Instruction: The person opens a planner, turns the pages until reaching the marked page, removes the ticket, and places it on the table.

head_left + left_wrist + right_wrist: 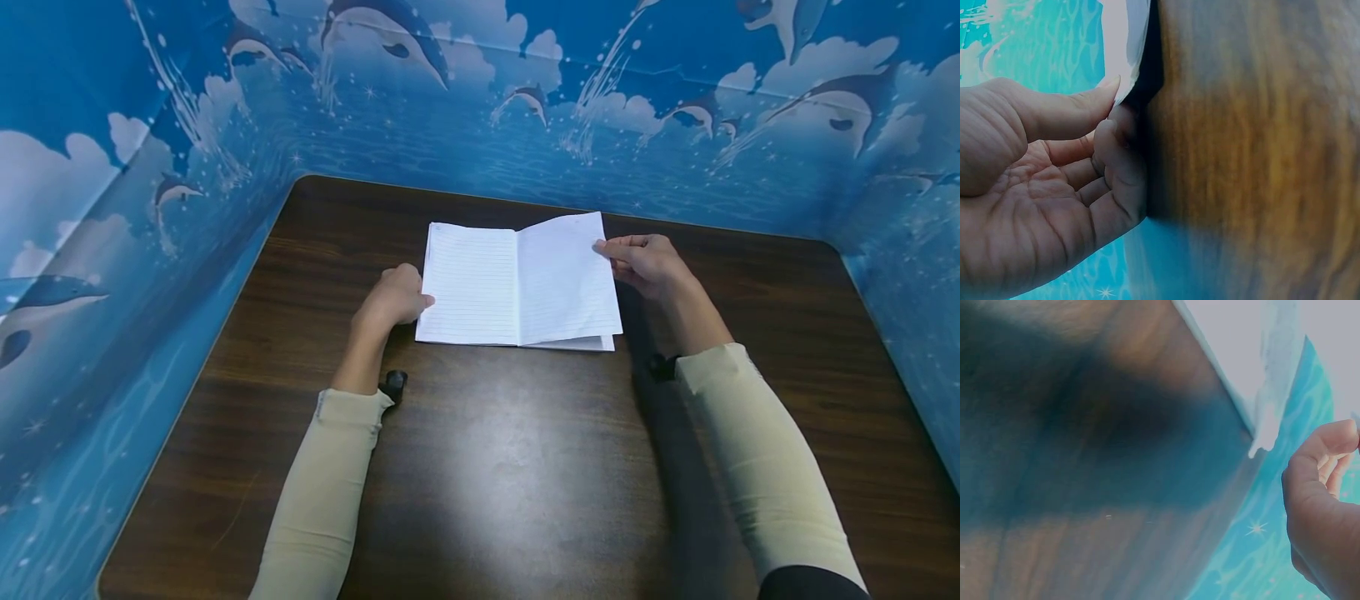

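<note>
A person's 2 hands work at an open notebook (471,287) of lined white paper lying near the far edge of a dark wood-grain table (487,483), roughly midway across its width. The left hand (396,295) pinches the notebook's left edge, thumb (1063,115) on top and the other fingers (1119,194) curled below, as the left wrist view shows. At the opposite side, the right hand (649,262) holds the outer edge of the right-hand page (564,279) near its upper corner, fingers clamped on the paper. The page stands raised and slightly bowed, its top corner reaching up toward the table's rim, while the corner of more paper shows beneath it at the lower right. The left-hand page (468,308) lies flat, with ruled lines running across it. In the right wrist view, the curled right fingers sit at the frame's edge, their tips partly cut off, with white paper corners nearby. Pale sleeves (318,492) cover both forearms, and a small black object (393,384) shows at the left wrist. Behind the table hangs a blue sheet (450,142) printed with leaping dolphins, clouds and water, wrapping round to both sides.
</note>
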A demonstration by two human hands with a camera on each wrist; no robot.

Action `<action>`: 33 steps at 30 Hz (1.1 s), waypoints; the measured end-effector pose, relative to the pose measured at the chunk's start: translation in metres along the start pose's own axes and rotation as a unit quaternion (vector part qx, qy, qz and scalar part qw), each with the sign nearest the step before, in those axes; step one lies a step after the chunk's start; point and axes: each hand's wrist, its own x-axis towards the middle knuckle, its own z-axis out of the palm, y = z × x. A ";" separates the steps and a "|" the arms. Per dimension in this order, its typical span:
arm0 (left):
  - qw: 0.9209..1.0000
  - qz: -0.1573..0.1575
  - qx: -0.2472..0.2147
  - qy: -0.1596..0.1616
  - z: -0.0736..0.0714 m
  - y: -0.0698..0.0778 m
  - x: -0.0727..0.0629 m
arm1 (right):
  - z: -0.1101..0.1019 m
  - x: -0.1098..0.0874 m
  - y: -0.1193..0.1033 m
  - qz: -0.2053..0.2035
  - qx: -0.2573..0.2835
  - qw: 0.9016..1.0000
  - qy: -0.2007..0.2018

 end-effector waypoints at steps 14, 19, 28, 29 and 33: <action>1.000 0.007 0.015 0.002 0.001 -0.001 0.004 | 0.006 -0.010 -0.029 -0.014 0.043 0.999 -0.020; 1.000 0.006 0.012 0.002 0.001 -0.001 0.004 | 0.012 -0.014 -0.044 -0.021 0.045 0.999 -0.022; 1.000 0.013 0.009 0.003 0.001 -0.002 0.004 | 0.029 -0.023 -0.065 -0.055 -0.002 0.998 -0.032; 1.000 0.014 0.010 0.004 0.001 -0.002 0.004 | 0.030 -0.023 -0.067 -0.056 0.001 0.998 -0.033; 1.000 0.019 0.010 0.004 0.000 -0.002 0.003 | 0.037 -0.025 -0.074 -0.062 0.013 0.997 -0.041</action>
